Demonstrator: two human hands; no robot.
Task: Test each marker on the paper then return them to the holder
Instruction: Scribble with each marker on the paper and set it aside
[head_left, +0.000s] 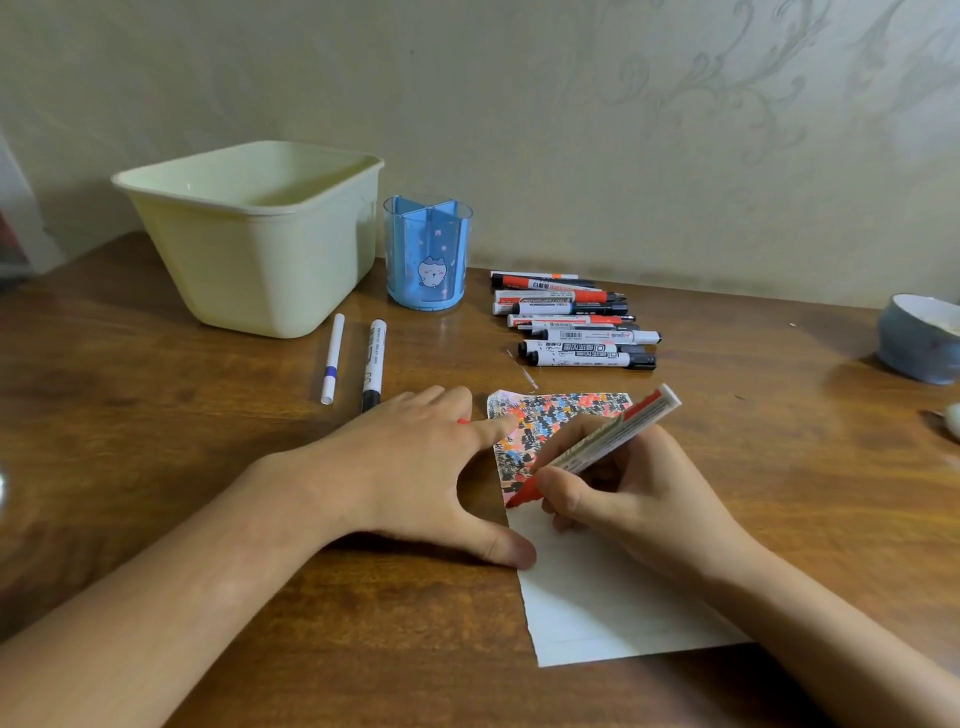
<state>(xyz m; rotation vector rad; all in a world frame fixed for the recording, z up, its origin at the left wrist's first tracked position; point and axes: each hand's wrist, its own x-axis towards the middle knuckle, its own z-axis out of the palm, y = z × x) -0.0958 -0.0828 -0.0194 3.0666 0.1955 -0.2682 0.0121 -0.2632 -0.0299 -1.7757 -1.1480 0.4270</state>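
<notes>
While the left hand (415, 467) lies flat with fingers spread on the scribbled white paper sheet (597, 597), the right hand (623, 493) grips an uncapped red-tipped marker (597, 449), tip on the paper, near the blue divided plastic holder (427, 254).

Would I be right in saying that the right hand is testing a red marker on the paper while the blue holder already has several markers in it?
Not quite: in the head view the blue holder looks empty. The right hand is indeed testing the red marker on the paper.

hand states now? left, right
Left hand: open, fingers flat, pressing the white paper sheet.
Right hand: gripping the red-tipped white marker.
</notes>
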